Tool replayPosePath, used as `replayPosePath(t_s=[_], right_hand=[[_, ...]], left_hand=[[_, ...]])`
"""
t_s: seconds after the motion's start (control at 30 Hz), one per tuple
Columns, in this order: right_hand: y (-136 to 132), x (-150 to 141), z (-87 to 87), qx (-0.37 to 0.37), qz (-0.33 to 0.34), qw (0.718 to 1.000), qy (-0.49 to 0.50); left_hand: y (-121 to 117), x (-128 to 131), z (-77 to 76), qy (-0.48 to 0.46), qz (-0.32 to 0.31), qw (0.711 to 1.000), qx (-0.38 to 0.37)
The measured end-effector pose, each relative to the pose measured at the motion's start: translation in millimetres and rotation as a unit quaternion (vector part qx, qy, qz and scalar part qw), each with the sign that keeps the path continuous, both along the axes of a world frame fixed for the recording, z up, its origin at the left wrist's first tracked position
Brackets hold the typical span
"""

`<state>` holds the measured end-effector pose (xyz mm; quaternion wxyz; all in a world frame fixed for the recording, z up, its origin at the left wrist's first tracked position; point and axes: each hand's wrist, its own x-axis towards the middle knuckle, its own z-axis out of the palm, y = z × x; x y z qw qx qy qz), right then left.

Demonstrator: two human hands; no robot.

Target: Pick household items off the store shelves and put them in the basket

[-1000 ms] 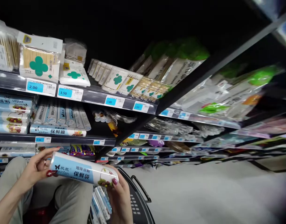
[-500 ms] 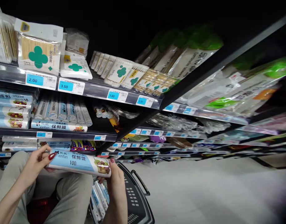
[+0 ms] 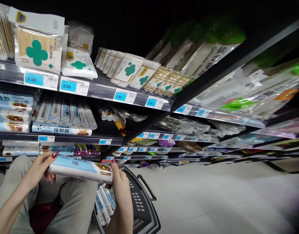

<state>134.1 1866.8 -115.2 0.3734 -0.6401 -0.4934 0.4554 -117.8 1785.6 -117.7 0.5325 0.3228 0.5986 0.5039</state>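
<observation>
The fingers of the left hand [image 3: 38, 169] are gripping one end of a shiny roll [image 3: 78, 169], with a red nail showing on top and more fingers curling below. The fingers of the right hand [image 3: 121, 183] are gripping the other end, and the thumb is pressing on the rim. The roll is sitting in the air above the legs [image 3: 77, 203], and its right end is dipping a little lower. Its side with "100" is facing up.

The wrap is looking smooth, so it could be slippery. If the left fingers are pinching too lightly, that end could drop and bump a knee. If both are letting go at once, the roll could tumble onto the floor [image 3: 200, 198] or hit the basket [image 3: 139, 195].

The basket is standing beside the legs, and more rolls [image 3: 104, 206] are lying inside it. A careless elbow could be knocking it.

Farther out, the shelf [image 3: 107, 139] is holding other rolls. Above them, toothpick packs [image 3: 38, 45] are standing near the edge, where a bump could topple them.
</observation>
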Motion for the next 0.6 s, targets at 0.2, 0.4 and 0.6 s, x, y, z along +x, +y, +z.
replayPosePath(t_s=[0.2,0.4,0.6], right_hand=[[3.5,5.6,-5.4,0.040,0.039,0.998,0.030],[4.1,26.0,-17.2,0.188,0.085,0.961,0.185],[-9.4,36.3,-6.3,0.319,0.185,0.892,0.261]], left_hand=[[1.7,-3.6,-1.0,0.004,-0.017,0.999,0.042],[0.2,-11.1,3.5,-0.069,-0.006,0.992,0.100],[-10.2,-16.9,-2.5,-0.014,-0.035,0.976,0.217]])
